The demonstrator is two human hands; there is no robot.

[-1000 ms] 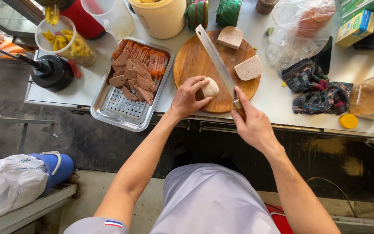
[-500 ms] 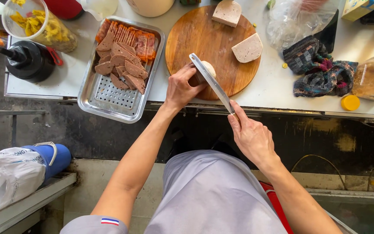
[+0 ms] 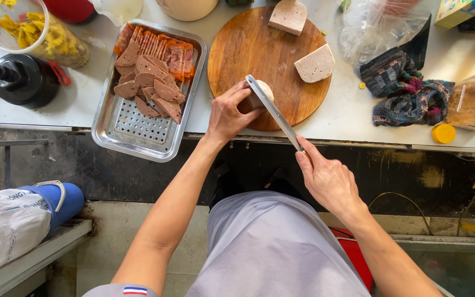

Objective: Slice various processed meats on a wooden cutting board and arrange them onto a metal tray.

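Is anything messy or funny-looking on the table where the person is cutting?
A little. The round wooden cutting board hangs slightly over the table's front edge. A crumpled dark patterned cloth lies bunched beside it, and a small yellow cap sits loose near the edge.

desk point(image 3: 353, 118): white top, metal edge | wall below point(image 3: 138, 176): dark, stained | floor point(image 3: 116, 236): pale tiles | low shelf point(image 3: 34, 258): grey, left | light: even daylight

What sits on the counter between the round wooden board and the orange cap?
In the head view, between the wooden board and the orange cap lies a crumpled dark patterned cloth on the white counter.
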